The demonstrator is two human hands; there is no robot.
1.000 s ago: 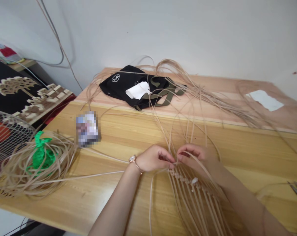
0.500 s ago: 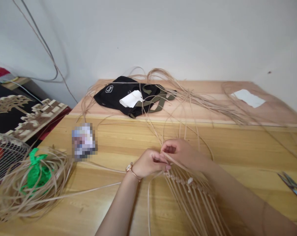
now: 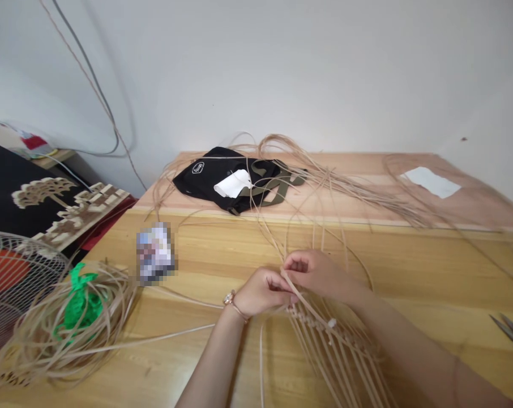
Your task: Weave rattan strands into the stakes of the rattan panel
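A piece of rattan weaving (image 3: 313, 322) lies on the wooden table, its long parallel strands running toward the near edge, with a small white tie on its woven band. At its far left end, my left hand (image 3: 265, 292), with a watch and bracelet on the wrist, pinches the strands. Close beside it, my right hand (image 3: 318, 275) has curled fingers closed on a rattan strip (image 3: 298, 292) that slants down over the band. The fingertips of both hands nearly meet, and the exact grip of the left is partly hidden.
A rattan coil (image 3: 116, 306) with a green plastic tie (image 3: 84, 303) lies at left beside a wire fan guard (image 3: 27, 255). At the back are a black bag (image 3: 205, 175), loose rattan strands (image 3: 358, 192) and white paper (image 3: 435, 181). Scissors (image 3: 511, 331) lie at right.
The view has shifted, so everything sits slightly lower and further right. My right hand still holds the strip, which now lies closer along the woven band.
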